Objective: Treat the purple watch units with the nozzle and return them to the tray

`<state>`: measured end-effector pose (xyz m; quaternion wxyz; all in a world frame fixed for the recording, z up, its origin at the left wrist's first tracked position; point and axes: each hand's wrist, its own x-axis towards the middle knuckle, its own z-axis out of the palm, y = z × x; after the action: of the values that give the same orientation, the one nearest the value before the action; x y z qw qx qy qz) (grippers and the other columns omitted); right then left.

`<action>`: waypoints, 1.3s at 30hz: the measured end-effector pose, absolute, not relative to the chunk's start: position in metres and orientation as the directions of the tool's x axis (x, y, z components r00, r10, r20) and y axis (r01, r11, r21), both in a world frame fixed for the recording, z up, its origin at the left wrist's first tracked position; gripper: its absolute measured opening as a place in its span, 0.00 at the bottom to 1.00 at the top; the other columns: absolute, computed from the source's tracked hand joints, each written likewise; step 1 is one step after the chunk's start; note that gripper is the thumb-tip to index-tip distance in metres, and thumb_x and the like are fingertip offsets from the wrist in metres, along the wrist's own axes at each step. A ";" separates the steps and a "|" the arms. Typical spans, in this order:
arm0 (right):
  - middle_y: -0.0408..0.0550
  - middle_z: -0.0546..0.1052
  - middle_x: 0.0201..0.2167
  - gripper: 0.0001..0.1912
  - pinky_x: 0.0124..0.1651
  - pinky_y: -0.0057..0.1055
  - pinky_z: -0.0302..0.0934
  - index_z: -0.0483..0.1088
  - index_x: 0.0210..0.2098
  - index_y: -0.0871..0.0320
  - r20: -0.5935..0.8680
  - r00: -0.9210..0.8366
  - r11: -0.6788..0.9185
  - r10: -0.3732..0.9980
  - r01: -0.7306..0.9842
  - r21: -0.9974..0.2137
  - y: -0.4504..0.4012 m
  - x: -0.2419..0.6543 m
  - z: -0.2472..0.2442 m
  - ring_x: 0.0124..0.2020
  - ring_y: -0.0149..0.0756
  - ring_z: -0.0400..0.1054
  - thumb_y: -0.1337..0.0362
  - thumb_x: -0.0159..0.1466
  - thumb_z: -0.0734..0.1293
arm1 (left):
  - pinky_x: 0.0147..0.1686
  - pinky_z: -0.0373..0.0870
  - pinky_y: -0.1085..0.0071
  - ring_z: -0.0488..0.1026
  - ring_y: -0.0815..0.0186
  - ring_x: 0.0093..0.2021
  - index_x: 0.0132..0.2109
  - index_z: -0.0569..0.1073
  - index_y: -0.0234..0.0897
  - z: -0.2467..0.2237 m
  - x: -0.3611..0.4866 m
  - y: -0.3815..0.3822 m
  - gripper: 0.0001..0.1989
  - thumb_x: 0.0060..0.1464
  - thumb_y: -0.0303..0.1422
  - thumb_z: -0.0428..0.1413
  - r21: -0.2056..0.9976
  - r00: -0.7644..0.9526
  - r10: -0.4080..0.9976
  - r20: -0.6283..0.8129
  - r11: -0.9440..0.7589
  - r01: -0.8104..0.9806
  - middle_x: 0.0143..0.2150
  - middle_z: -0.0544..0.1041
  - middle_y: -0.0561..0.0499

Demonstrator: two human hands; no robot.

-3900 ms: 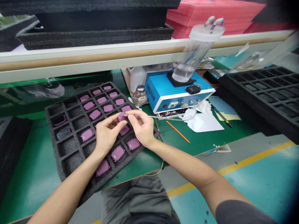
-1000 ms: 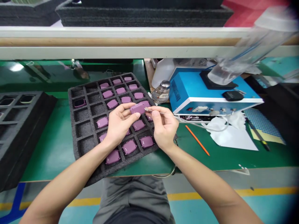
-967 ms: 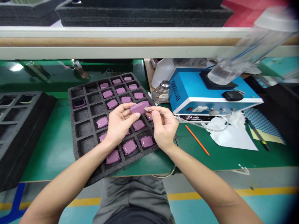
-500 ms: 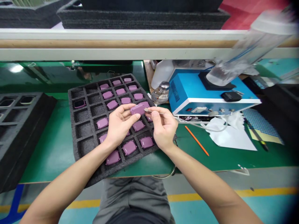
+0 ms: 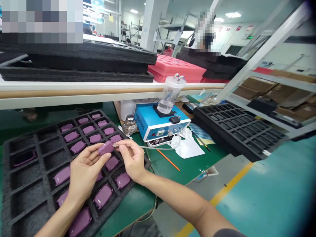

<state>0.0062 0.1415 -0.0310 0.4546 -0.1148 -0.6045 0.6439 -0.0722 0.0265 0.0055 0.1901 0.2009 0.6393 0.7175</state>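
Observation:
Above the black foam tray [image 5: 46, 158], my left hand [image 5: 86, 168] pinches a purple watch-like case [image 5: 106, 148] between thumb and fingers. My right hand [image 5: 132, 159] holds a thin tool with a clear tube [image 5: 153, 148] trailing from it; its metal tip is at the right end of the case. Whether tip and case touch is too small to tell. More purple cases [image 5: 103, 196] lie in the tray's compartments. One piece with a dark screen [image 5: 24, 158] sits in the left column. Several compartments at the left hold nothing.
A blue machine [image 5: 148, 120] carries a clear cup [image 5: 170, 95]. Beside it stand a glass jar [image 5: 129, 125], an orange stick [image 5: 169, 160] and white paper [image 5: 189, 148]. Another black tray [image 5: 237, 128] is at the right. A white shelf edge [image 5: 98, 96] crosses above.
The view has swung right and up, bringing the room, pink foam and right-hand tray into sight. Both hands keep their hold on the case and the tool.

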 end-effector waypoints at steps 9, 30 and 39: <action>0.48 0.81 0.39 0.08 0.47 0.34 0.74 0.78 0.40 0.55 0.413 -0.568 0.115 0.712 -0.486 -0.866 0.141 0.008 -0.033 0.40 0.36 0.77 0.58 0.68 0.68 | 0.56 0.76 0.58 0.82 0.55 0.48 0.48 0.78 0.35 0.002 -0.071 0.026 0.27 0.40 0.37 0.74 0.991 -0.846 0.529 0.066 -0.136 -0.008 0.48 0.84 0.42; 0.48 0.82 0.38 0.10 0.45 0.33 0.76 0.77 0.40 0.56 0.410 -0.550 0.169 0.727 -0.436 -0.884 0.139 0.016 -0.035 0.38 0.34 0.78 0.56 0.67 0.68 | 0.51 0.77 0.62 0.82 0.58 0.46 0.49 0.76 0.34 -0.006 -0.067 0.025 0.24 0.45 0.34 0.72 0.987 -0.818 0.570 0.080 -0.162 -0.017 0.46 0.84 0.43; 0.49 0.81 0.39 0.10 0.47 0.35 0.76 0.78 0.40 0.56 0.396 -0.554 0.156 0.732 -0.430 -0.889 0.137 0.018 -0.037 0.39 0.35 0.78 0.56 0.67 0.69 | 0.53 0.77 0.62 0.82 0.59 0.45 0.47 0.76 0.34 -0.004 -0.065 0.024 0.23 0.43 0.33 0.72 0.982 -0.811 0.581 0.070 -0.182 -0.046 0.45 0.85 0.44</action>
<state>0.0184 0.1371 -0.0373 0.4558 -0.1241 -0.6085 0.6376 -0.0648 0.0241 -0.0044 0.2128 0.2219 0.6032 0.7360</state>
